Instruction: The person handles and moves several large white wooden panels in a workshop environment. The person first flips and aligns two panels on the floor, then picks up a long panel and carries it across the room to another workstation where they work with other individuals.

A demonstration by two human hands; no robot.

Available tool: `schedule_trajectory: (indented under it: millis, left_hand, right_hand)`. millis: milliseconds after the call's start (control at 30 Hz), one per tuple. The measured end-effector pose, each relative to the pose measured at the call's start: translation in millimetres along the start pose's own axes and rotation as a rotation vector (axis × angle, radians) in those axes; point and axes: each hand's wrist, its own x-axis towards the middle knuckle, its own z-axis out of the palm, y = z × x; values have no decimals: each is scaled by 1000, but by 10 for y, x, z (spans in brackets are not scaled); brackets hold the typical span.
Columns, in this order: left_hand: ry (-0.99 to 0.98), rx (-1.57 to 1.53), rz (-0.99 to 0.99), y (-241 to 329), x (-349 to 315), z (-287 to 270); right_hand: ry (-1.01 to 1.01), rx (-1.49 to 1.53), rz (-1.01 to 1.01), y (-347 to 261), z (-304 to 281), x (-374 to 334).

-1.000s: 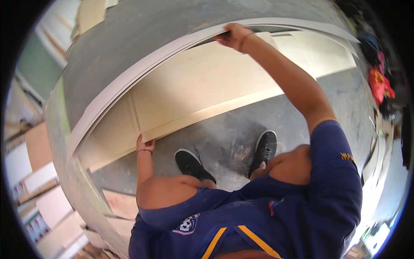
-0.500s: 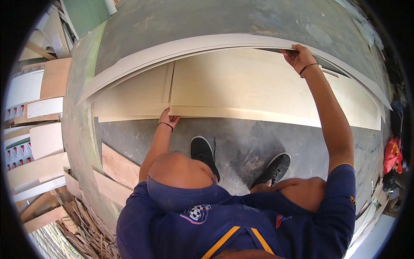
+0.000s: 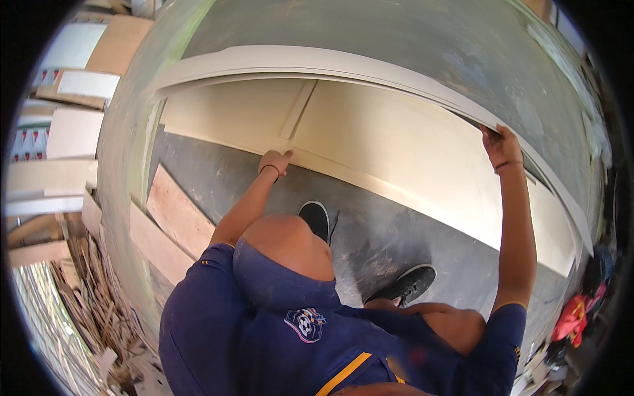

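Note:
Long cream-coloured thin boards point(image 3: 396, 145) lie across the floor in front of me. A narrow strip point(image 3: 296, 113) of the same colour lies crosswise on them, left of the middle. Long white strips point(image 3: 330, 61) stand raised along their far side, bowed by the lens. My right hand point(image 3: 502, 148) is closed round these white strips towards their right end, fingers curled over the lower edge. My left hand point(image 3: 275, 163) is at the boards' near edge, closed on it below the crosswise strip; some of its fingers are hidden.
Wood offcuts point(image 3: 178, 211) lie on the grey floor point(image 3: 218, 162) to my left. Stacked panels point(image 3: 74, 132) and a heap of thin sticks point(image 3: 109, 310) stand farther left. A red bag point(image 3: 573, 320) lies at the right. My shoes point(image 3: 403, 284) are close to the boards' near edge.
The view has turned, so the boards now slant down to the right. My left hand stays at the near edge, its fingers more closed. My right hand still holds the white strips.

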Motion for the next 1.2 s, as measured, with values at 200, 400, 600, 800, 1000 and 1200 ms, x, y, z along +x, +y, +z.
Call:
schedule_trajectory:
  millis: [200,400,600,800,1000,1200]
  left_hand:
    - [601,224,540,38,312,116]
    - [388,268,445,461,280,242]
    - [399,-166,321,231,349,104]
    - [388,4,358,155,478,145]
    - [406,-36,378,268,269,300]
    - [402,1,345,-43,279,360]
  right_hand:
    - [-36,17,35,120,26,-67]
    - [-45,8,101,115,-98,-186]
    - [-83,10,79,214,-10,-240]
    - [-98,11,86,174,24,-219]
    - [-73,-22,79,133,2,-254]
    - [-67,-38,76,256,84,-377]
